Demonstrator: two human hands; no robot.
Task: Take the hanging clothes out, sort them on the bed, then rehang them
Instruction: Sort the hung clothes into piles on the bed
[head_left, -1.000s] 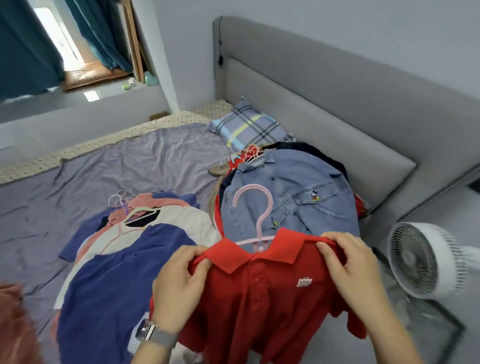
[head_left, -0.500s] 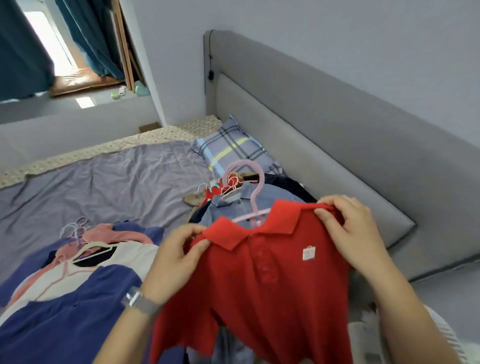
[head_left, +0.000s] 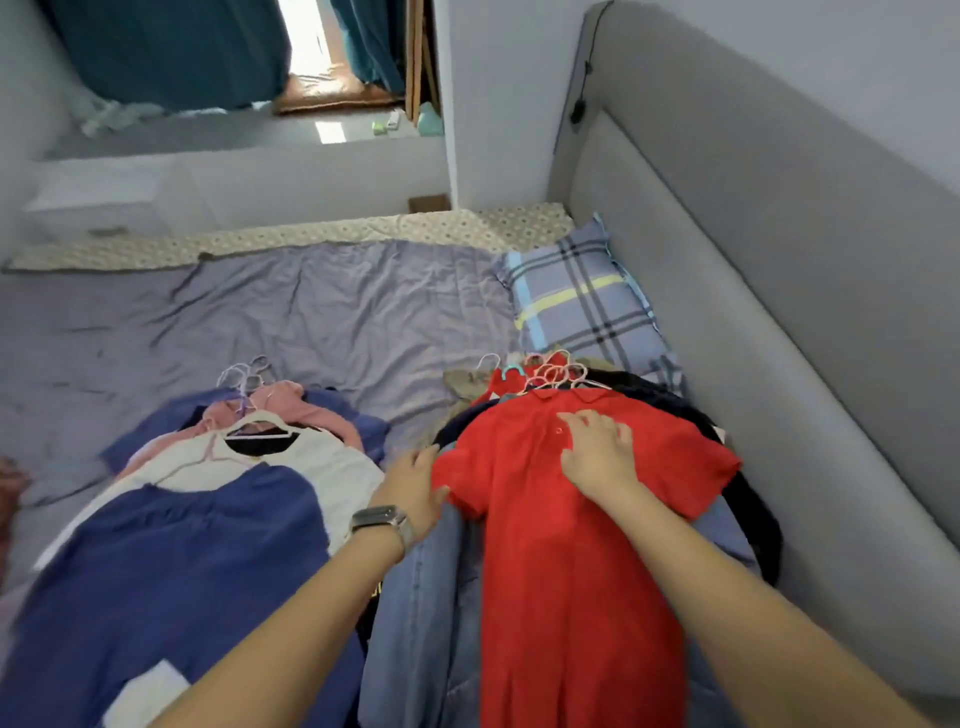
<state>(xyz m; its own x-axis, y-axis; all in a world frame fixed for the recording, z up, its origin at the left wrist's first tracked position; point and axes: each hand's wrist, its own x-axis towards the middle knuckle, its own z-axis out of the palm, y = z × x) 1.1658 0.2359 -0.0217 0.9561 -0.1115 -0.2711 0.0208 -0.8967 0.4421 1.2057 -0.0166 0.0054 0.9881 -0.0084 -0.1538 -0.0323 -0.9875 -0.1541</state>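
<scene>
Red polo shirt (head_left: 566, 545) flat atop pile; right hand (head_left: 597, 452) pressing chest, fingers spread; left hand (head_left: 415, 483) touching sleeve, holding nothing.

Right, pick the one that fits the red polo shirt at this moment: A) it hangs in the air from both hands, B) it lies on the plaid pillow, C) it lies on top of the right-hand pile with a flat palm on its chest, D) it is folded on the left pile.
C: the red polo shirt lies spread over the denim pile, the right hand flat on its chest.
</scene>
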